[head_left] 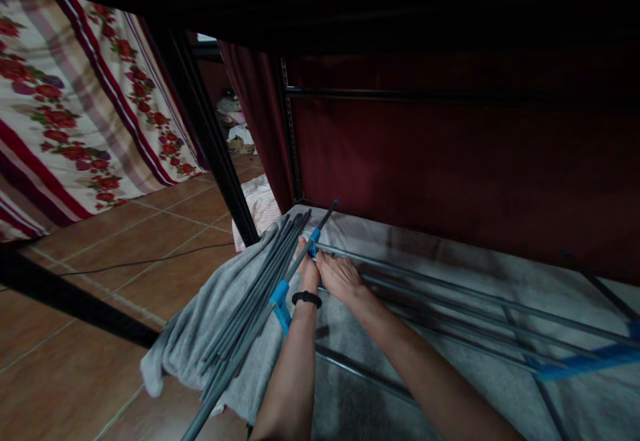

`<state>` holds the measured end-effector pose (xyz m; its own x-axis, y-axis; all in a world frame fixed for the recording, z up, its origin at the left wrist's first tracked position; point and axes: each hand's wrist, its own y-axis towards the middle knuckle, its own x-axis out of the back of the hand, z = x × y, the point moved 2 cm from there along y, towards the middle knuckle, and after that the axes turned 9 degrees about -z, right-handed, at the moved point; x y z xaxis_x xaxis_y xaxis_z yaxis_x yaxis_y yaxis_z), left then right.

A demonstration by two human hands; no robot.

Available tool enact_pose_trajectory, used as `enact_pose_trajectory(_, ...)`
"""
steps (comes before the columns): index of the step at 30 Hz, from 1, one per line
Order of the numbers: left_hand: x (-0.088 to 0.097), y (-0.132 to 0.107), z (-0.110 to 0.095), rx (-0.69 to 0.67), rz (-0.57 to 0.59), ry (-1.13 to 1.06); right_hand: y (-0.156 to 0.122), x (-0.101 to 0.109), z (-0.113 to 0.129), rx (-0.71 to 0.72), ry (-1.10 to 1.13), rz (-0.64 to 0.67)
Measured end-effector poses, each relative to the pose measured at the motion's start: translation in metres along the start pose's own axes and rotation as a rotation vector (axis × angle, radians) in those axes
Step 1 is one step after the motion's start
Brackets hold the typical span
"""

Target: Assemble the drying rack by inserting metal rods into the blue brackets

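In the head view, we see two bare hands working close together near the end of a long thin grey tube (245, 350), which lies slanted over a soft grey blanket (193, 341); its lower end is cut off by the bottom border. The left hand (309, 271), with a black band (307, 299) on the wrist, is at a small bright blue plastic connector (314, 239) on this tube. Its fingers are partly hidden there, so we cannot tell how firmly they close. The right hand (341, 275) is beside it, palm down, just below the end of a straight grey crossbar (450, 287); its fingertips are covered, and we cannot tell what they pinch. A bundle of loose grey tubes (255, 291) lies to the left. At right, a blue plastic toothed-looking piece (585, 363) is blurred and cut by the border.
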<state>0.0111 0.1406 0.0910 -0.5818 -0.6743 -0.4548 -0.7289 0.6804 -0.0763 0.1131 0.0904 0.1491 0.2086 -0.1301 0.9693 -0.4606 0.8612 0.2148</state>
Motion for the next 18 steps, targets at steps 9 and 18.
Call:
enact_pose_trajectory(9,0.002,-0.001,0.007,0.031,0.023,0.023,-0.011,-0.004,-0.014,-0.048,0.101,0.072)
enact_pose_trajectory(18,0.016,-0.009,0.018,0.044,-0.01,-0.017,-0.003,-0.003,-0.024,-0.037,0.245,0.045)
